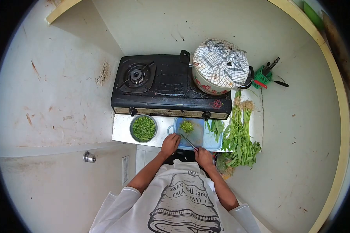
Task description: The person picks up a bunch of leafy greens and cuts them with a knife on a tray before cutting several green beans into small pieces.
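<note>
A small heap of chopped greens (187, 126) lies on the far half of a blue cutting board (206, 141), which sits on the white counter (120, 130) just in front of the gas stove (163, 83). A knife (189, 141) crosses the near part of the board at a slant, its blade pointing toward the heap and its handle end at the person's right hand (203, 156). That hand is curled closed around the handle. The left hand (170, 144) rests at the near left corner of the board, fingers bent downward onto its edge; whether anything is pinched beneath them cannot be told.

Just left of the board stands a round metal bowl (143, 128) filled with more chopped green pieces. At the board's right edge lie a few loose green leaves (216, 127), and beyond them a long bunch of leafy stalks (240, 136) stretches from the stove's front right corner down past the counter, leaves toward the person.

On the stove's right burner stands a flowered pot (210, 86) draped with a checked cloth (221, 62); the left burner (137, 74) is bare. Right of the pot a green holder (262, 77) keeps some utensils.
</note>
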Available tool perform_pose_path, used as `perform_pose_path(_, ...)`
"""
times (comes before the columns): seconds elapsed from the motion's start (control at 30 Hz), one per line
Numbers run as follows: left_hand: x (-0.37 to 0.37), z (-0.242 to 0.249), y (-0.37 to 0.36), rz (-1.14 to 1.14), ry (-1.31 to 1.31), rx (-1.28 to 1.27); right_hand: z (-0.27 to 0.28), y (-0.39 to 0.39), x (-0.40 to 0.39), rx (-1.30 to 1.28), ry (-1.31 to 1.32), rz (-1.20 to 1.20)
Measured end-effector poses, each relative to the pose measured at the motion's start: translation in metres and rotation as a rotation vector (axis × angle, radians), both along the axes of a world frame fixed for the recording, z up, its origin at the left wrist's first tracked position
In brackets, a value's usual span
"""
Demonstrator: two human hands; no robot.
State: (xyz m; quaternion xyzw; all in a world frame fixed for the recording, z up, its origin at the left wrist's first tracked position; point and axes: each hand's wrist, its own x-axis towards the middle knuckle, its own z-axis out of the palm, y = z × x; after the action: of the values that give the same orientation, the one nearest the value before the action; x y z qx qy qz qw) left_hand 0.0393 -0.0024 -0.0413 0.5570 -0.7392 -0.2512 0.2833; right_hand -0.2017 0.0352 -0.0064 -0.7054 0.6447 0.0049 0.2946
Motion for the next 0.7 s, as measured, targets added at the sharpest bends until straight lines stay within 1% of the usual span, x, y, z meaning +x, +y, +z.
perform_pose_path(0.13, 0.0, 0.001, 0.0, -0.003, 0.027, -0.012, 0.002, 0.003, 0.003, -0.066, -0.037, 0.012)
perform_pose_path(0.23, -0.001, 0.001, 0.001, 0.014, 0.031, 0.042, 0.001, 0.004, 0.006, -0.043, -0.042, 0.018)
perform_pose_path(0.43, 0.001, 0.003, 0.004, -0.002, 0.008, 0.04, -0.012, -0.008, 0.019, -0.05, -0.025, 0.03)
perform_pose_path(0.53, 0.003, 0.0, 0.004, -0.016, 0.046, 0.049, -0.019, -0.016, 0.022, -0.037, -0.011, 0.066)
perform_pose_path(0.63, 0.005, -0.002, 0.006, -0.019, 0.051, -0.008, -0.023, -0.011, 0.014, -0.101, -0.022, 0.072)
perform_pose_path(0.7, 0.004, -0.001, 0.005, -0.002, 0.075, 0.014, -0.021, -0.007, 0.005, -0.096, -0.004, 0.076)
